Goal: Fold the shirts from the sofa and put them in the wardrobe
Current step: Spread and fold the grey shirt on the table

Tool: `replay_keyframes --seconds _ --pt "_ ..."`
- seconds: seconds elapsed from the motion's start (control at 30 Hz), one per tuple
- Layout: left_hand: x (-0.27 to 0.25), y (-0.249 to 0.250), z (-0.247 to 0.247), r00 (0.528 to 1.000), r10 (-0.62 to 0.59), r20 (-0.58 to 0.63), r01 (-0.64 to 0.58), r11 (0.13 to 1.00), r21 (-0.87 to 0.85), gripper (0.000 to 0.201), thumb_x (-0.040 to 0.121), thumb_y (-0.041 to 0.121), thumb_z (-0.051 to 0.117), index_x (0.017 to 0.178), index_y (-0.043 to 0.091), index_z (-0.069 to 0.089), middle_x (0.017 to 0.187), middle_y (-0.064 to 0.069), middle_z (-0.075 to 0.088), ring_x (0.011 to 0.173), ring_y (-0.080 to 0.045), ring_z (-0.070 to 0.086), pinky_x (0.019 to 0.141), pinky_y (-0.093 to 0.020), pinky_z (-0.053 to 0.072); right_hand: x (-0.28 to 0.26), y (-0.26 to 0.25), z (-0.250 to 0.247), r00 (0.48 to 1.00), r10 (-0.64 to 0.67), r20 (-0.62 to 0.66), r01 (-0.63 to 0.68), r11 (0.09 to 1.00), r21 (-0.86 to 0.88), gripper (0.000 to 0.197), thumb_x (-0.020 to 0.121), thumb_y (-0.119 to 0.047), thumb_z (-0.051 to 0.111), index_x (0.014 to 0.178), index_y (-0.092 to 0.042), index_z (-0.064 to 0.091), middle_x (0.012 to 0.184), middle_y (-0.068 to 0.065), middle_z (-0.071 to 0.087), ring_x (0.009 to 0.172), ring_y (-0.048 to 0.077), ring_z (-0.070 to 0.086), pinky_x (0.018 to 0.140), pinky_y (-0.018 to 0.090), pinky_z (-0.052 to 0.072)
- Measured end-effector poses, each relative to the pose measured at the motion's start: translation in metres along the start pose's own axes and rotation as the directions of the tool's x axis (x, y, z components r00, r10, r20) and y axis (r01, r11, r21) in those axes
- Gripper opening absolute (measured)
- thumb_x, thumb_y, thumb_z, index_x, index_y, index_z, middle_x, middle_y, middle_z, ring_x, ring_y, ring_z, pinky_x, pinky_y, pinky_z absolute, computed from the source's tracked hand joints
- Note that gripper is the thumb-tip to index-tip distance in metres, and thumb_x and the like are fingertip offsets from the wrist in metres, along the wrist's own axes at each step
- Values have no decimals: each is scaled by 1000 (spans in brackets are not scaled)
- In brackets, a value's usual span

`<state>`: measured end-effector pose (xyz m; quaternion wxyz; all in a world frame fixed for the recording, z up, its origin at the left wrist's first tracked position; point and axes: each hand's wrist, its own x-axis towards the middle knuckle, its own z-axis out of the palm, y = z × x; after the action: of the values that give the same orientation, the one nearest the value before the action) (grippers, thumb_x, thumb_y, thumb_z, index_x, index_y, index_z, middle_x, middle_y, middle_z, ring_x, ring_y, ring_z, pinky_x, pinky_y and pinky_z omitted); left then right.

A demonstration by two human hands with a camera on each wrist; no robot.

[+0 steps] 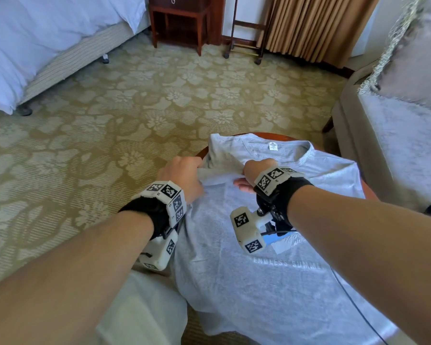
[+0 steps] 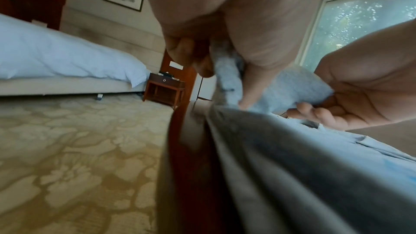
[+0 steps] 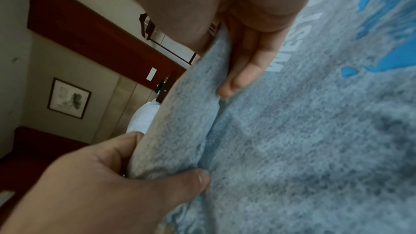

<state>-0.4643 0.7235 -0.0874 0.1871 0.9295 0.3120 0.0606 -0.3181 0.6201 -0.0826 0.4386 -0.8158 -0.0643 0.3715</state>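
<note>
1. My left hand and right hand each pinch the left sleeve of the grey shirt, grip curled on cloth.
2. Shirt lies front-up on the round wooden worktop, collar at 12 o'clock, hem hanging toward me at 6.
3. Risk: overhang could drag the shirt off the edge; uneven sleeve pull likely skews the fold.
4. Room: floral carpet, bed at 10 o'clock, nightstand at 12, sofa at 2. Wardrobe not seen.

Grey T-shirt: pale chest print reading "ENDLESS SUMMER", final letters indistinct; neck label too small to read.
</note>
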Motion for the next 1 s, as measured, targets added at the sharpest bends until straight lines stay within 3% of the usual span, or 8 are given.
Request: replay_keyframes --seconds 0.07,0.13,0.23,0.33,0.53,0.77,0.87,1.0 --pt "-3 -1 -7 988 61 143 -59 998 -21 36 66 18 84 68 30 50 74 11 57 71 -13 57 60 -29 48 -3 0 1 997 9 -82 -35 948 -315 24 98 -21 50 79 -14 37 78 -1 53 63 13 53 61 19 49" --pt "-7 1 -14 951 137 276 -107 987 -120 35 60 18 90 74 30 61 76 13 62 70 -5 60 61 -25 52 -15 0 2 975 -175 -136 38 734 -678 22 96 -17 53 78 -11 40 72 -3 47 60 13 46 67 23 45" --pt "-13 10 -21 906 186 380 -85 960 -266 33 58 15 93 81 23 70 74 7 69 59 1 60 55 -18 49 -14 2 -7 972 -169 -165 57 846 -531 8 93 -15 55 99 -11 55 83 1 55 73 18 51 63 23 43" --pt "-11 20 -25 875 182 448 26 907 -420 33 62 25 92 88 17 72 79 -3 73 59 -9 60 56 -23 48 -16 2 -15 952 -176 -250 80 932 -353 38 87 -20 60 123 -8 56 116 9 61 91 24 55 68 29 46" --pt "4 16 -12 987 -14 160 59 958 -279 14 79 4 70 83 18 71 77 8 66 74 -9 62 60 -18 47 -16 2 -16 947 -212 -240 50 838 -543 62 83 -25 59 140 -14 36 136 8 41 123 28 45 100 42 45" --pt "12 7 1 997 75 35 -66 977 -205 26 83 -2 57 98 17 67 104 3 54 93 -14 54 68 -16 37 -29 16 15 892 -441 102 363 563 -743 82 72 -56 72 140 -29 36 155 -2 17 143 23 14 113 49 23" --pt "24 14 3 994 106 11 -102 973 -206 34 84 -8 52 103 17 66 115 4 57 108 -16 54 89 -24 41 -28 29 28 892 -377 249 417 472 -777 107 71 -70 66 153 -26 14 162 0 -8 148 25 -11 116 57 2" --pt "42 22 8 964 158 213 -118 975 -187 52 90 -4 44 134 20 55 149 5 44 137 -18 42 112 -29 33 -13 46 33 906 -241 349 413 320 -853 135 58 -92 51 150 -27 -23 155 5 -34 141 28 -33 114 64 -5"
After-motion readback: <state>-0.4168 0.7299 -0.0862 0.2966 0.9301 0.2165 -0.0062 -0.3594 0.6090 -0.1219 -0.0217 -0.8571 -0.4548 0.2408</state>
